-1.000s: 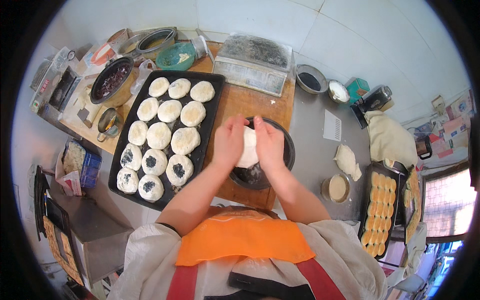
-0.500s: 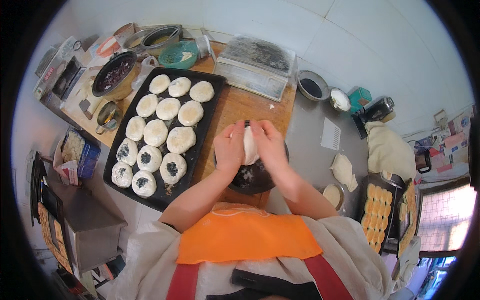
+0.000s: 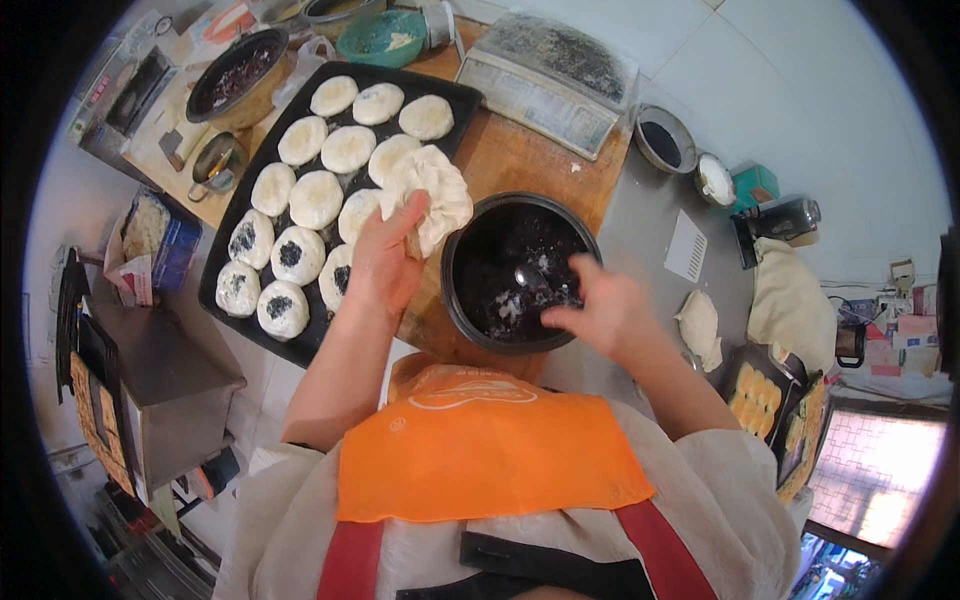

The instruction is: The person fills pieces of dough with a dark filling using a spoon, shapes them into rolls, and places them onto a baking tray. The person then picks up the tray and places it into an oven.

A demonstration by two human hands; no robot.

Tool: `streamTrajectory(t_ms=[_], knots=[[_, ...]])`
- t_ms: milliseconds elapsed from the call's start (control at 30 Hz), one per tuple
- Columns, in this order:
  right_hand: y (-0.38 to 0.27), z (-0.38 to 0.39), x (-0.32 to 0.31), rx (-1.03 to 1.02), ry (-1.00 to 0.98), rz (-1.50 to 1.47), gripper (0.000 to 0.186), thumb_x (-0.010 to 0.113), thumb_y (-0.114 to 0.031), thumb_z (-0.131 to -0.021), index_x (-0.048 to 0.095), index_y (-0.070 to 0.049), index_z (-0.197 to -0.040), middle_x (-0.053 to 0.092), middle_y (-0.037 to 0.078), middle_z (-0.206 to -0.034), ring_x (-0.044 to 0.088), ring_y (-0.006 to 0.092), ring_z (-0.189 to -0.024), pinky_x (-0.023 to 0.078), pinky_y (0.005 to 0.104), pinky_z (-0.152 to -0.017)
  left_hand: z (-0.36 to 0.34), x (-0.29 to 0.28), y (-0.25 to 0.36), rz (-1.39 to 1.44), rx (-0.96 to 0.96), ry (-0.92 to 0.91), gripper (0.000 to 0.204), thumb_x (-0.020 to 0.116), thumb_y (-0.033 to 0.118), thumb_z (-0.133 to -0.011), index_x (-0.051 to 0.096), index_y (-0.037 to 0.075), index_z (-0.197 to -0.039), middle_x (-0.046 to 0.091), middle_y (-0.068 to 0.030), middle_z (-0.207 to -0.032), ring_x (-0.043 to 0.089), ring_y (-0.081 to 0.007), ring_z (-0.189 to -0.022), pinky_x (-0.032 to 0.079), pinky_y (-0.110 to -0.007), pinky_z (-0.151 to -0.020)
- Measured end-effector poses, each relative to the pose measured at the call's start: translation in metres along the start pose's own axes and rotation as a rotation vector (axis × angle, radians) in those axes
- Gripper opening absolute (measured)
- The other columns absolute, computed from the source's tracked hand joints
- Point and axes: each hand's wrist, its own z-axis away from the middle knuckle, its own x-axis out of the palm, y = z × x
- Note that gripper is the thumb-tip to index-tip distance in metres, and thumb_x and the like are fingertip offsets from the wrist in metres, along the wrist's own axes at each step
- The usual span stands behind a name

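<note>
A pale piece of dough [image 3: 432, 195] with a ruffled, pleated edge rests in my left hand [image 3: 388, 262], whose thumb presses on it. This hand is raised beside the baking tray [image 3: 378, 78], partly covering the flat dough rounds [image 3: 316, 198] there. Several rounds at the tray's near end carry dark topping in the centre. Over the right rim of a round black bowl [image 3: 450, 285], my right hand [image 3: 612, 308] reaches in, slightly blurred, thumb and fingers apart. Inside the bowl are a dark filling with white patches and a shiny spoon [image 3: 528, 278], which the fingers do not visibly touch.
A flat scale [image 3: 545, 85] stands behind the bowl on the wooden board. Farther right, the metal counter holds a bowl of black contents [image 3: 662, 142], a bowl of white powder [image 3: 714, 180] and a loose dough piece [image 3: 700, 325]. A large bowl [image 3: 238, 80] and a green bowl [image 3: 380, 40] stand back left.
My hands were together around the dough above the bowl. Now they are apart: the left has carried the dough left toward the tray, the right has moved to the bowl's right side. The view has shifted.
</note>
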Motion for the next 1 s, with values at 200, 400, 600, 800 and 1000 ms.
streamTrajectory(t_ms=[200,400,600,800,1000], knots=[[0.040,-0.019,0.052,-0.020,0.008,0.158,0.016,0.067,-0.017,-0.077,0.065,-0.001,-0.080,0.065,0.021,-0.083,0.064,0.0386,-0.082,0.053,0.0476,-0.075,-0.001,-0.010,-0.008,-0.633,0.267,-0.167,0.029,0.063,0.019,-0.095,0.063,0.002,-0.118,0.067,-0.0040,-0.107,0.060,-0.0102,-0.096,0.046,-0.026,-0.087],[0.011,-0.079,0.091,-0.293,0.237,-0.280,0.013,0.063,-0.012,-0.079,0.067,-0.001,-0.074,0.064,0.019,-0.078,0.064,0.0368,-0.075,0.053,0.0446,-0.069,-0.024,-0.009,-0.041,-0.257,-0.011,-0.076,0.034,0.065,0.021,-0.093,0.061,-0.002,-0.117,0.067,-0.0064,-0.108,0.063,-0.0115,-0.095,0.050,-0.026,-0.082],[0.022,-0.047,0.068,-0.200,0.323,0.054,0.009,0.060,-0.010,-0.075,0.061,-0.001,-0.071,0.063,0.018,-0.072,0.062,0.0372,-0.069,0.051,0.0456,-0.064,-0.026,-0.014,-0.052,-0.252,0.007,-0.055,0.034,0.071,0.006,-0.085,0.063,-0.003,-0.116,0.068,-0.0074,-0.105,0.065,-0.0132,-0.091,0.052,-0.026,-0.080],[0.037,-0.060,0.102,-0.141,0.234,-0.093,0.011,0.060,-0.009,-0.072,0.061,0.001,-0.068,0.060,0.021,-0.069,0.061,0.0407,-0.067,0.051,0.0468,-0.062,-0.025,-0.016,-0.070,-0.323,0.163,0.003,0.028,0.069,0.008,-0.088,0.065,-0.003,-0.113,0.068,-0.0046,-0.103,0.062,-0.0094,-0.090,0.050,-0.025,-0.079],[0.016,-0.062,0.122,-0.232,0.143,-0.258,0.009,0.060,-0.006,-0.072,0.059,0.002,-0.068,0.060,0.023,-0.070,0.060,0.0427,-0.068,0.050,0.0475,-0.063,-0.024,-0.016,-0.077,-0.415,0.251,0.010,0.025,0.068,0.009,-0.089,0.066,-0.002,-0.111,0.069,-0.0031,-0.100,0.061,-0.0081,-0.089,0.050,-0.025,-0.077]])
